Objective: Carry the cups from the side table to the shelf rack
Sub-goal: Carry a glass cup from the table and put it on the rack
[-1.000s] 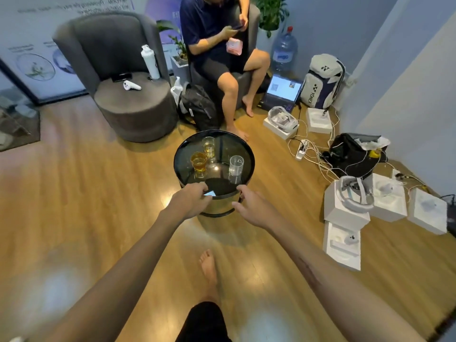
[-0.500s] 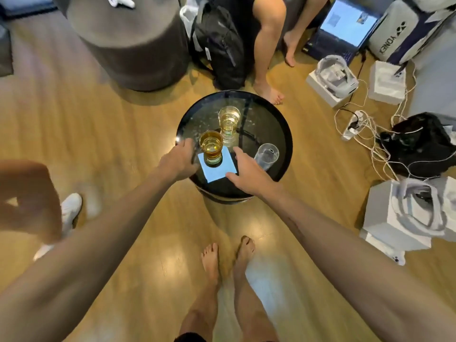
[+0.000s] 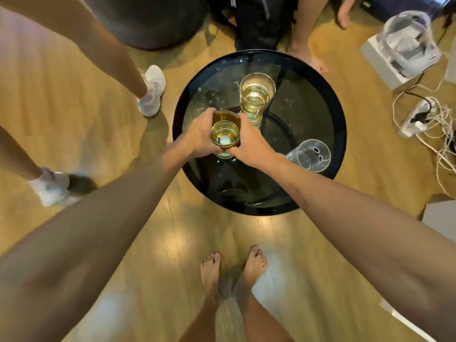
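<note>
Floor: wood planks (image 3: 74,99), round black glass side table (image 3: 338,134) on it.
Left hand (image 3: 198,133): wrapped round the amber cup (image 3: 225,130) above the tabletop.
Right hand (image 3: 251,144): gripping the same cup's other side.
Pale cup (image 3: 256,95): standing just behind.
Empty cup (image 3: 312,155): near the right rim.

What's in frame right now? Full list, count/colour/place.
side table: 1, black glass, round, centre
amber cup: 1, held between both hands over the table
pale-drink cup: 1, clear, on the table, far side
empty cup: 1, clear, table's right edge
backpack: 1, black, top centre
power strip: 1, white with cables, right
white box: 1, upper right
white shoes: 2, another person's, left
left hand: grips amber cup
right hand: grips amber cup
bare feet: 2, bottom centre
</note>
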